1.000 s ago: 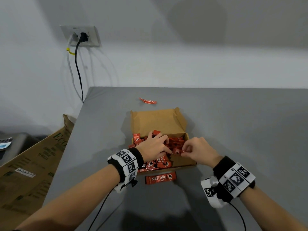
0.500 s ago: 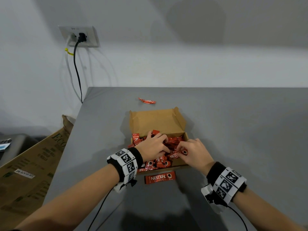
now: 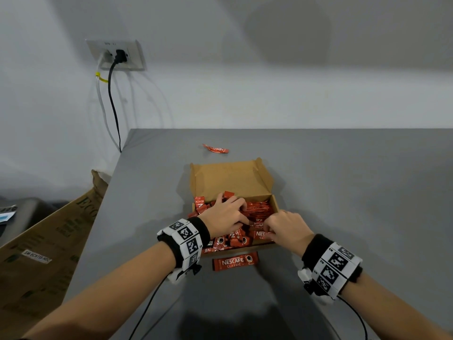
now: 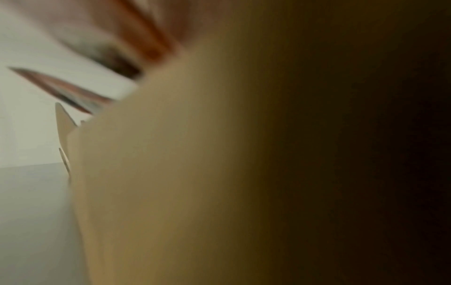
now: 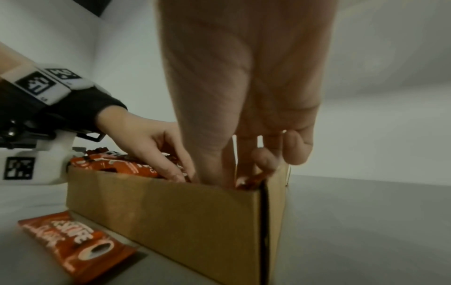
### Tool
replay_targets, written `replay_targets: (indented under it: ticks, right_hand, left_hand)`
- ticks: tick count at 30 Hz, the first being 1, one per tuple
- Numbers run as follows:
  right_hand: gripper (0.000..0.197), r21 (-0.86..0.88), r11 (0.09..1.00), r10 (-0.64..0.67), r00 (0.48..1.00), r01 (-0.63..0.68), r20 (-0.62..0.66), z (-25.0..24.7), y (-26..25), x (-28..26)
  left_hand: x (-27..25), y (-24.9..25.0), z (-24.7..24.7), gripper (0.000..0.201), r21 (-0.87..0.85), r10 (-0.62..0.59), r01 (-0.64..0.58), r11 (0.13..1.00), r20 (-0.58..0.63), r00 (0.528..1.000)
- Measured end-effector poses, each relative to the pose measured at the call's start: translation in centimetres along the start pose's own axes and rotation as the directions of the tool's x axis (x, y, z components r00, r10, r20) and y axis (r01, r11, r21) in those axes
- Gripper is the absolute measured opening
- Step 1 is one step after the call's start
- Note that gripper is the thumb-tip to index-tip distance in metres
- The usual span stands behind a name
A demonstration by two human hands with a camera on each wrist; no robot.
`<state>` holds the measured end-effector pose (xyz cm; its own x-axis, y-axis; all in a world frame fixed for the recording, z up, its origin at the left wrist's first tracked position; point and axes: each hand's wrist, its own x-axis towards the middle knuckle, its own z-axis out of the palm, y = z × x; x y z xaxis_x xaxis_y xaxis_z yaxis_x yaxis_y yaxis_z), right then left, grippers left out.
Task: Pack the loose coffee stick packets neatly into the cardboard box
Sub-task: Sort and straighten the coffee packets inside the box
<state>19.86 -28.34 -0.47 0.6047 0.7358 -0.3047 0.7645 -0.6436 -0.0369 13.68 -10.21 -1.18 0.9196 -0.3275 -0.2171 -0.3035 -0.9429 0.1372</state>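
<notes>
**Both hands in the box, right hand tucking packets at the near right corner**

Head view: the cardboard box (image 3: 230, 182) sits mid-table, lid flap up. The left hand (image 3: 226, 214) lies over the red coffee packets (image 3: 259, 208), fingers curled down onto them. The right hand (image 3: 285, 228), which a second ago pinched a packet above the box's right side, has dropped to the near right corner, fingers curled into the pile. One loose packet (image 3: 234, 261) lies flat by the box's near wall; another stray packet (image 3: 215, 148) lies beyond the far side.

Left wrist view: mostly blurred cardboard; finger state cannot be told.

Right wrist view: the right fingertips (image 5: 262, 160) press packets down inside the corner.

Judged so, that packet is now in; two remain outside.
</notes>
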Motion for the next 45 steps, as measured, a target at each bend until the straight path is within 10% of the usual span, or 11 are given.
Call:
replay_targets:
  ticks: [13,22,36,45]
  right_hand:
    - [0.013,0.213,0.972,-0.079,0.990,0.103,-0.117,-0.6,-0.7,0.0]
    - [0.005,-0.056,0.994,0.088,0.986,-0.097,-0.139,-0.5,-2.0,0.5]
    - [0.047,-0.078,0.991,0.094,0.975,-0.111,-0.200,0.8,0.8,-0.3]
    - [0.021,0.222,0.971,0.114,0.987,-0.086,-0.116,0.5,1.1,-0.1]
  left_hand:
    - [0.2,-0.2,0.4,0.031,-0.040,-0.017,0.017,0.999,0.000,1.000]
    - [0.1,-0.2,0.4,0.031,-0.075,-0.022,0.020,0.997,-0.023,0.999]
    - [0.1,-0.3,0.6,0.035,-0.061,-0.026,0.026,0.998,-0.006,1.000]
    - [0.1,-0.3,0.5,0.036,-0.037,-0.026,0.026,0.999,0.001,1.000]
